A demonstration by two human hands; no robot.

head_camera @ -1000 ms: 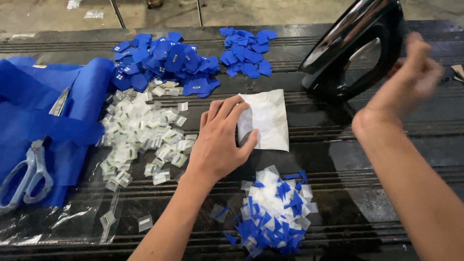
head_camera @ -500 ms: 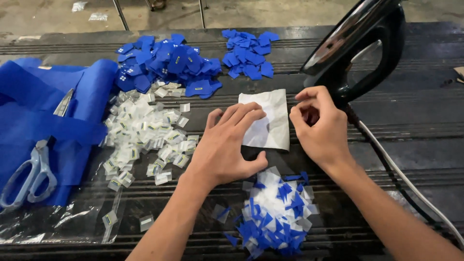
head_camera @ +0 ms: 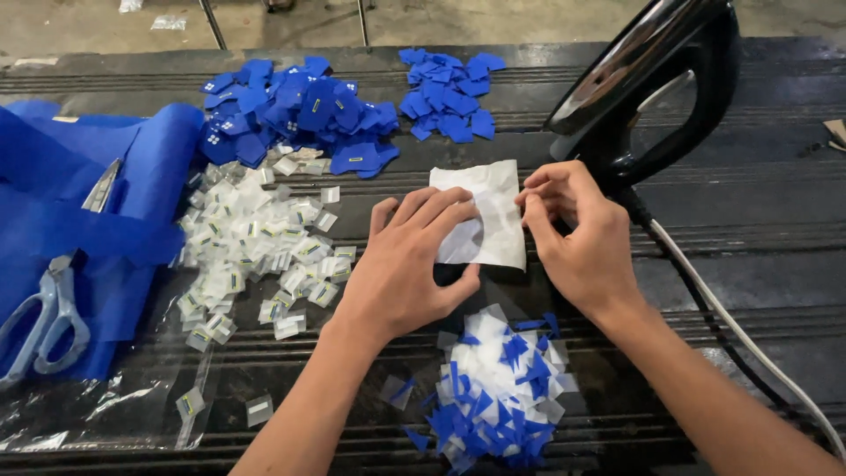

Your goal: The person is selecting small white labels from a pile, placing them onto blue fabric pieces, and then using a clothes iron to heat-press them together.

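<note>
I see my left hand (head_camera: 410, 264) lying flat, fingers spread, pressed on the left part of a white sheet (head_camera: 490, 211) that rests on the dark ribbed desk (head_camera: 758, 220). The sheet is roughly rectangular, slightly crumpled, and its long axis runs away from me toward the far edge of the desk, leaning a little to the left at the top. My right hand (head_camera: 577, 238) sits just beside it, thumb and forefinger pinched on the sheet's upper right edge, the other fingers curled.

Just behind my right hand stands a black iron (head_camera: 652, 88), upright on its heel, with a pale cord (head_camera: 731, 326) trailing along the desk to the right of my forearm. Near my wrists lies a heap of mixed white and blue scraps (head_camera: 493, 388). To the left of the sheet spreads a scatter of small clear packets (head_camera: 256, 247). Beyond them is a big pile of blue fabric pieces (head_camera: 291, 110), and a smaller blue pile (head_camera: 449, 92) sits straight beyond the sheet. At the far left, blue cloth (head_camera: 79, 203) is bunched up with light blue scissors (head_camera: 48, 304) lying on it.
</note>
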